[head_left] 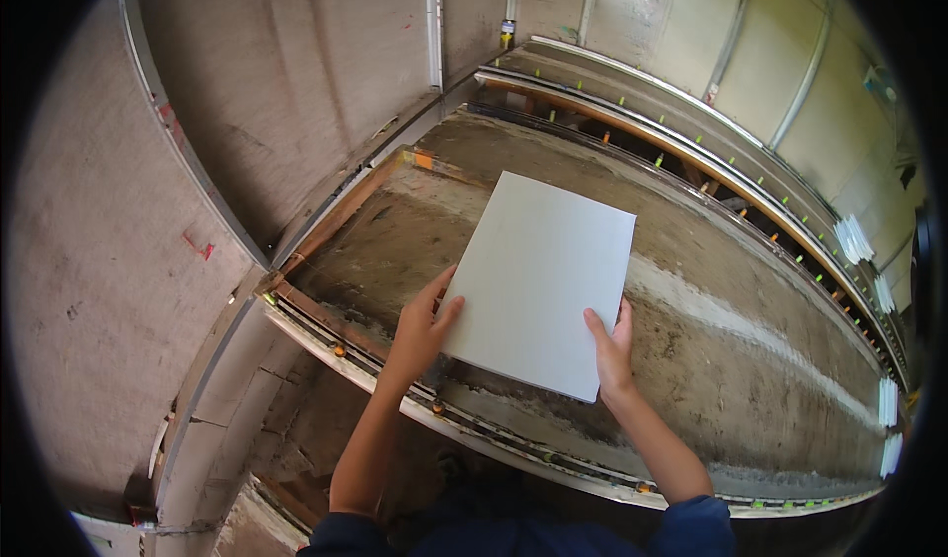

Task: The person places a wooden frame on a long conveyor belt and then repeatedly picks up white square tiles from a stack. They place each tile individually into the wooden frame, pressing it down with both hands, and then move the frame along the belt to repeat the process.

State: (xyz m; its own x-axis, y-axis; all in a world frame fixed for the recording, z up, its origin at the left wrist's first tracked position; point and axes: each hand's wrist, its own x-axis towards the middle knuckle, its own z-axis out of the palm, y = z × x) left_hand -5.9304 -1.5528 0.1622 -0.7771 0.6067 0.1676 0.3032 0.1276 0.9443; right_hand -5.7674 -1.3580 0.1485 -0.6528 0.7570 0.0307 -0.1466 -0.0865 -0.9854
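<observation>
Dark blue sleeves are worn on both arms, the left sleeve [346, 535] and the right sleeve [697, 527] being partly cut off by the lower edge of the view. The cloth is ended near the elbows, so that the left forearm [369, 450] and the right forearm [662, 448] are left uncovered down to the wrists. The left hand [421, 328] and the right hand [613, 352] are likewise bare, with slender fingers. Between the sleeves a dark bluish garment [518, 532] can be made out, its details mostly lost in shadow
</observation>
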